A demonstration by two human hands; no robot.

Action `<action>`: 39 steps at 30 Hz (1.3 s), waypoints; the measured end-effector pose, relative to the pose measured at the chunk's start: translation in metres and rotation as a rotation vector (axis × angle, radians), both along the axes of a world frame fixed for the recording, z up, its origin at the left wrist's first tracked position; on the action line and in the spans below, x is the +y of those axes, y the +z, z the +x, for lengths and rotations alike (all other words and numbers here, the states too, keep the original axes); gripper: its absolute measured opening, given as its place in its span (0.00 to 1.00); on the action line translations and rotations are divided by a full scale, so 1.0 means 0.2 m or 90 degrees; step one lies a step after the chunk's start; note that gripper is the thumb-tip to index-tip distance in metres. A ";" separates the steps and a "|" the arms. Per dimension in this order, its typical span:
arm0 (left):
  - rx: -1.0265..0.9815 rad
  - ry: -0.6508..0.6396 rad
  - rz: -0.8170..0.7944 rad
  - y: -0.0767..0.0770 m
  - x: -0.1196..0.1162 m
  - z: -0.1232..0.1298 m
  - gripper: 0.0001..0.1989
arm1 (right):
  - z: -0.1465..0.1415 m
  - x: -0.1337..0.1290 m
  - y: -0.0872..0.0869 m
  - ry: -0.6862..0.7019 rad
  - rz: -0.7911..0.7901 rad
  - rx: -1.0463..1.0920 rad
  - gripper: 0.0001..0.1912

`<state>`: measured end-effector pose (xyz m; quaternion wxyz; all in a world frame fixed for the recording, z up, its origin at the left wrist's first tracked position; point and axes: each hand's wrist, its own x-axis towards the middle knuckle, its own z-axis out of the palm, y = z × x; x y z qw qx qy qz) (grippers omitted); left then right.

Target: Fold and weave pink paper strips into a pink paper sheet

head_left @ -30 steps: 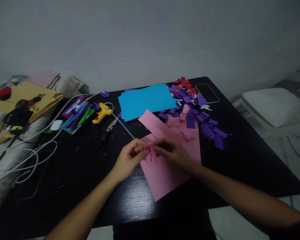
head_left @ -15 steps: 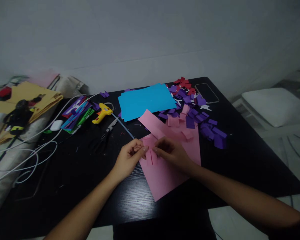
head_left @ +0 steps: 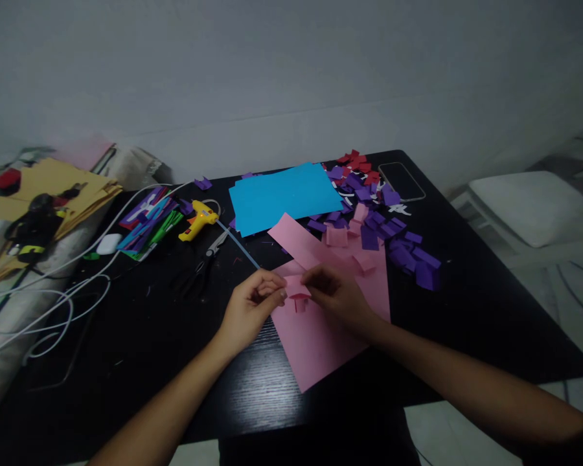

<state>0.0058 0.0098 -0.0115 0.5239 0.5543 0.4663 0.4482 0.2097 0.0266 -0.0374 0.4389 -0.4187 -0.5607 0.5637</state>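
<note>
Between my two hands is a small piece of pink paper (head_left: 298, 287), bent over, with a narrow tab hanging below it. My left hand (head_left: 253, 304) pinches its left edge between thumb and fingers. On the other edge my right hand (head_left: 339, 298) closes its fingertips; they are partly hidden behind the hand. Under both hands lies a large pink sheet (head_left: 320, 349), set at an angle on the black table (head_left: 165, 362). A pink paper strip (head_left: 296, 236) crosses its upper part, and several folded pink pieces (head_left: 337, 237) lie near its top.
Blue sheets (head_left: 286, 197) lie at the back, beside scattered purple paper pieces (head_left: 403, 252) and red ones (head_left: 354, 158). Left are a yellow glue gun (head_left: 199, 220) with a glue stick, pliers (head_left: 204, 265), coloured strips (head_left: 150, 220) and white cables (head_left: 72, 291). A phone-like object (head_left: 402, 180) lies back right.
The small pink piece, earlier flatter with a slit showing, is now bent over with its tab hanging down. Both hands have stayed almost in place.
</note>
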 end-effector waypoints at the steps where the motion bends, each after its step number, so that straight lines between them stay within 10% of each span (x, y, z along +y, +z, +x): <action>1: 0.013 0.008 0.011 0.00 0.00 0.00 0.06 | 0.00 0.00 0.00 0.001 0.007 0.000 0.08; 39: 0.104 0.078 0.040 -0.02 -0.02 -0.01 0.10 | -0.01 -0.02 0.07 0.031 -0.072 0.067 0.15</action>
